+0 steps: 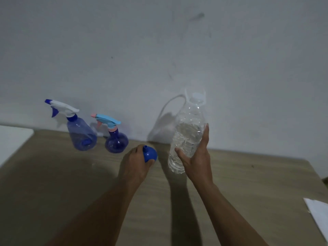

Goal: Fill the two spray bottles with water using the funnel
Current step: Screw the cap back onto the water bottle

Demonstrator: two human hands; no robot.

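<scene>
- Water bottle (188, 135): clear ribbed plastic, held near the middle of the table (71, 183), leaning a little with its neck toward the wall (159, 50). Water filled the lower part and the shoulder and neck were clear. A white cap (197, 96) with a thin white loop sat on top. Whether its base touched the table could not be told.
- Right hand (197, 157): wrapped round the lower half of the water bottle, thumb on the near side and fingers up along the right side, gripping it.
- Funnel (150, 154): small and blue, just left of the water bottle, lying with its narrow spout pointing up and away and its wide end toward the table.
- Left hand (136, 160): cupped over the funnel from the left, fingers curled round its body and holding it. Whether the funnel was lifted or resting on the table could not be told.
- Large spray bottle (81, 134): translucent blue with a cone-shaped body and a white trigger head with a blue nozzle and lever, standing at the back of the table near the wall, well to the left of the hands. Its head was on.
- Small spray bottle (116, 142): round blue body, light blue trigger head with a pink nozzle and collar, standing just right of the large spray bottle, between it and the funnel. Its head was also on.
- White sheet (317, 212): lay at the table's right edge, partly out of view.
- White surface (14, 139): sat beyond the table's left edge.
</scene>
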